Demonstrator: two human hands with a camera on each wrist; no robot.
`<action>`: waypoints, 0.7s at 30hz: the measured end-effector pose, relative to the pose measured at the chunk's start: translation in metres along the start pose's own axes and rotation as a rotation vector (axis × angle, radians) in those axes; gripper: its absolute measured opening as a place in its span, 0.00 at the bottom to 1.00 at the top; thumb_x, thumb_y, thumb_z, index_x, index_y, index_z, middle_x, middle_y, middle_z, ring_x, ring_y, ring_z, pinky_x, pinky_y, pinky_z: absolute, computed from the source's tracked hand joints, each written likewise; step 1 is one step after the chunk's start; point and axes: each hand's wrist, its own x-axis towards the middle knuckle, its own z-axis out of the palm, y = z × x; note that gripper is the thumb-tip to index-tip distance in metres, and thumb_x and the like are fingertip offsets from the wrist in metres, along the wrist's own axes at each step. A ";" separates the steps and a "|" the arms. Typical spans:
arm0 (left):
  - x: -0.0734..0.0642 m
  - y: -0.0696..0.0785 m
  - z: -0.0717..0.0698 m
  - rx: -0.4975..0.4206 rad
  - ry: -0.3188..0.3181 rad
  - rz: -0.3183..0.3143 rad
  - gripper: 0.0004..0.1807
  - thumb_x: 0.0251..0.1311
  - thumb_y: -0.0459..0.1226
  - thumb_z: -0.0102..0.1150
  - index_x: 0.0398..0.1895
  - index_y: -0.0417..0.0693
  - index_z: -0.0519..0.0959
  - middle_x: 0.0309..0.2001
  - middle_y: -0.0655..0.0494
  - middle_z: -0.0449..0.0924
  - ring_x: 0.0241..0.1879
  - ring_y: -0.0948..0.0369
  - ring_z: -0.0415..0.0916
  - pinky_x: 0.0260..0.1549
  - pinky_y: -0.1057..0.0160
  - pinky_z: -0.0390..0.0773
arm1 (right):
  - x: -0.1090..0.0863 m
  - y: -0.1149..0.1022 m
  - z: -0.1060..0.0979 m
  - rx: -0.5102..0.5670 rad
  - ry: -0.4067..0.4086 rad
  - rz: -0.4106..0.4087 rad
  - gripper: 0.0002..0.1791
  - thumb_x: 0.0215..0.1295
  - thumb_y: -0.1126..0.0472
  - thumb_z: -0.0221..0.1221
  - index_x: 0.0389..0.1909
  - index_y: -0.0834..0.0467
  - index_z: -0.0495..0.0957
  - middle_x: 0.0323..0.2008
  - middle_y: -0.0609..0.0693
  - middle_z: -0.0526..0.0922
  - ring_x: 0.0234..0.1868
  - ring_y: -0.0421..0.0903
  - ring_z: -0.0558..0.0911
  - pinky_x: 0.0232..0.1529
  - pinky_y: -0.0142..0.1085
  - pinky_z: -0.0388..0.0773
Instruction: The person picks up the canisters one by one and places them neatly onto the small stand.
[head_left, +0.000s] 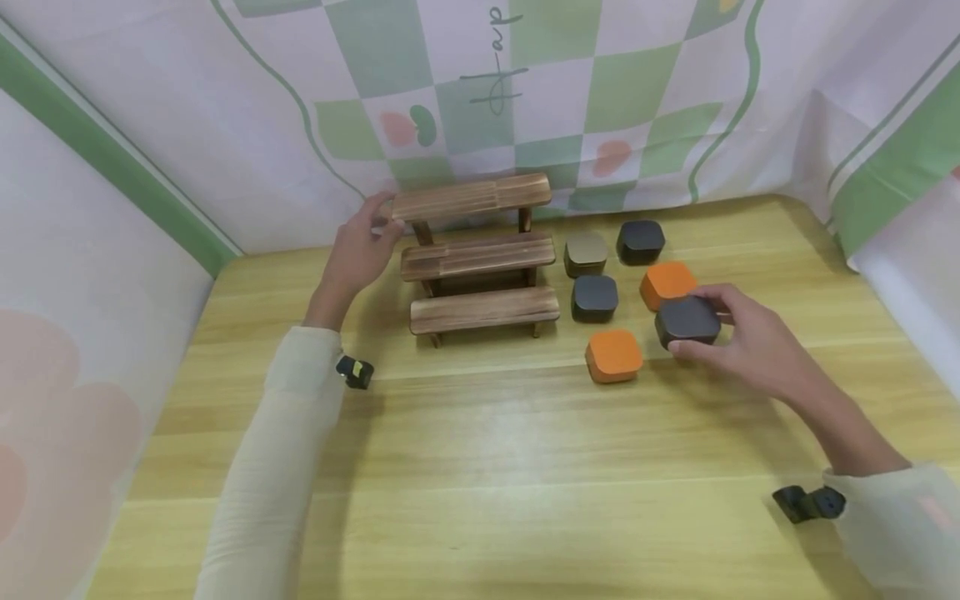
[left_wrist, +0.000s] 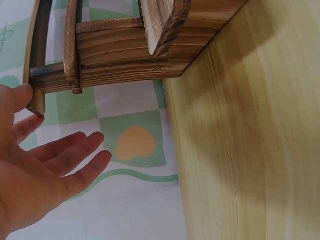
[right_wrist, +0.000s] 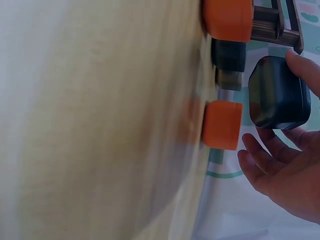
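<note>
A three-tier wooden shelf stand (head_left: 480, 258) rises in steps near the back of the table. At its top tier's left end is my left hand (head_left: 363, 250), thumb and index finger pinching the board edge; in the left wrist view the hand's (left_wrist: 55, 160) other fingers extend away from the wood. My right hand (head_left: 757, 342) holds a black rounded-square tin (head_left: 687, 321) between thumb and fingers. In the right wrist view that black tin (right_wrist: 279, 93) is raised off the table. Beside it are an orange tin (head_left: 667, 285) behind and another orange tin (head_left: 613, 356) to the left.
Between the stand and the right hand sit a dark grey tin (head_left: 595, 298), a gold-brown tin (head_left: 586, 253) and, farther back, a black tin (head_left: 641, 242). A checked cloth (head_left: 547, 100) hangs behind the wooden table (head_left: 480, 467), and cloth also borders both sides.
</note>
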 end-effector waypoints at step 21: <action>0.000 0.000 -0.003 0.067 -0.005 -0.004 0.31 0.77 0.49 0.46 0.78 0.55 0.57 0.65 0.34 0.70 0.59 0.41 0.74 0.55 0.42 0.76 | 0.019 -0.037 -0.003 0.023 0.023 -0.042 0.44 0.55 0.52 0.75 0.65 0.69 0.64 0.58 0.68 0.72 0.59 0.71 0.71 0.57 0.63 0.68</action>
